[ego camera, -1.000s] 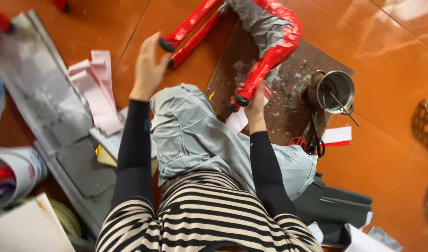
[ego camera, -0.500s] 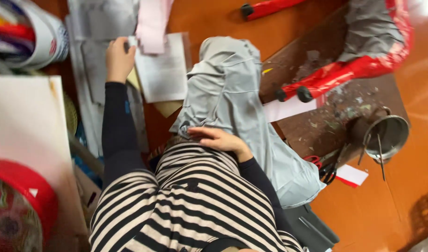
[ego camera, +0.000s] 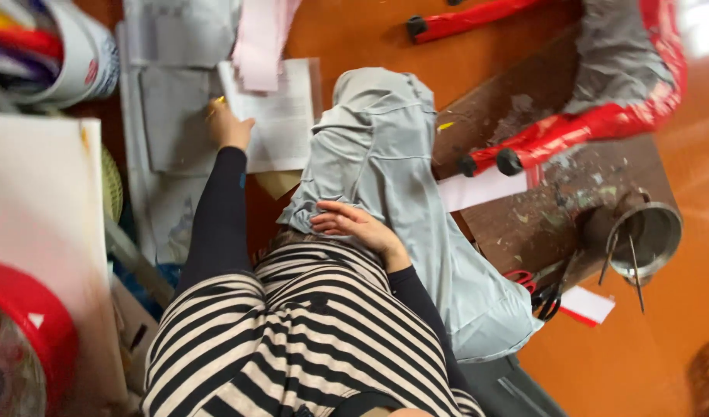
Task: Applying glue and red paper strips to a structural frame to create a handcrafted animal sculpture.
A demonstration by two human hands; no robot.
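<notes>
Left hand [ego camera: 229, 127] on paper sheet [ego camera: 281, 116].

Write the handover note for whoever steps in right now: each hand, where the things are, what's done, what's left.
Left hand: stretched out to the white paper sheet on the floor, with something small and yellow at the fingers; what it is cannot be told.
Right hand: empty, resting flat on the grey-trousered knee.
Things: red-and-grey wrapped piece lies on the brown paint-spattered board, untouched by either hand. Red-handled scissors and metal cup are at the board's edge. Pink strips lie above the sheet.
Done: red wrap covers part of the piece.
Left: grey areas are uncovered.
</notes>
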